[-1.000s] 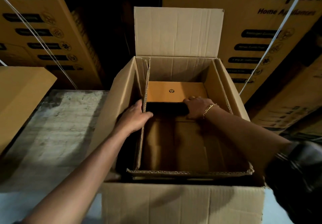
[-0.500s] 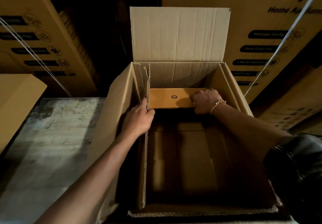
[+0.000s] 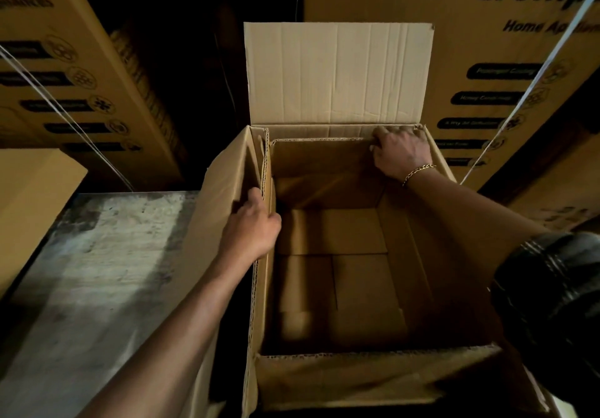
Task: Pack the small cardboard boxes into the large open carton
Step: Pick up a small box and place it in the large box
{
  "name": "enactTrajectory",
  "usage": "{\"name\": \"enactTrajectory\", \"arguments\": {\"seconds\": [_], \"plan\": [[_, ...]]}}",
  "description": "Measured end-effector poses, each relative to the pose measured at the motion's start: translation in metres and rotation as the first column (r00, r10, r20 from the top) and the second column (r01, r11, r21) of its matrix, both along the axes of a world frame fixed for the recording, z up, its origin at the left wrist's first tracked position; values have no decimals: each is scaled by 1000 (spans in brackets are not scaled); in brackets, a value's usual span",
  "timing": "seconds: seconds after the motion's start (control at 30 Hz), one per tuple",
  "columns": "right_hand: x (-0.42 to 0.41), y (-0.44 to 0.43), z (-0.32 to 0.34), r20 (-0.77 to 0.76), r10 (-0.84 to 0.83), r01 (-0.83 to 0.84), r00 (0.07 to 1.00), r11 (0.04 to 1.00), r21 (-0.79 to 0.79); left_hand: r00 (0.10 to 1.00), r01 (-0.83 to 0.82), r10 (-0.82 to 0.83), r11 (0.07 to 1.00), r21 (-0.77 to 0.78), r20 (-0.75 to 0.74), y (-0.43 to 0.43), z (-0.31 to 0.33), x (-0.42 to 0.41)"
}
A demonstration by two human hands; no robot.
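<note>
1. The large carton (image 3: 357, 382) stands right of a slab (image 3: 97, 271); its rear flap (image 3: 337, 73) rises behind.
2. Left hand (image 3: 250, 232) grips the left liner (image 3: 266, 164); right hand (image 3: 399, 154) holds, seemingly, the far panel (image 3: 321, 154) inside.
3. Printed cartons (image 3: 503, 60) stand behind.

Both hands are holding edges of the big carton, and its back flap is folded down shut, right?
Not quite. The head view shows the back flap standing upright and open, not folded down. The rest holds: the left hand grips an edge on the left side of the carton, and the right hand grips its far right corner.
</note>
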State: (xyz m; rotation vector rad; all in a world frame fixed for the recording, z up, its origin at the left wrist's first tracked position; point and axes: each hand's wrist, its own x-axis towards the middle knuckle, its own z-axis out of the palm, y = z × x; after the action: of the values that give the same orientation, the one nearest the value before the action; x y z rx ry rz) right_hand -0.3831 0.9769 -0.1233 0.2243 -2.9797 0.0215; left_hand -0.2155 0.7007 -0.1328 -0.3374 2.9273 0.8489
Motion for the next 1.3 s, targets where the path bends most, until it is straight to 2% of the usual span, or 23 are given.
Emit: {"name": "enactTrajectory", "arguments": {"seconds": [0.17, 0.43, 0.9, 1.07, 1.3], "plan": [[-15, 2, 6, -2, -58, 58, 998, 998, 8, 1000, 12, -12, 1000, -23, -8, -3, -3, -1], [-23, 3, 16, 127, -124, 124, 984, 992, 6, 998, 60, -60, 997, -57, -7, -1, -1, -1], [-31, 8, 17, 202, -60, 82, 978, 992, -100, 999, 37, -36, 997, -63, 11, 3, 2, -3], [-21, 18, 19, 177, -38, 64, 984, 988, -144, 1000, 13, -12, 999, -31, 14, -1, 0, -5], [4, 39, 28, 183, -33, 53, 982, 993, -105, 998, -5, 5, 1000, 6, 61, -5, -1, -8]]}}
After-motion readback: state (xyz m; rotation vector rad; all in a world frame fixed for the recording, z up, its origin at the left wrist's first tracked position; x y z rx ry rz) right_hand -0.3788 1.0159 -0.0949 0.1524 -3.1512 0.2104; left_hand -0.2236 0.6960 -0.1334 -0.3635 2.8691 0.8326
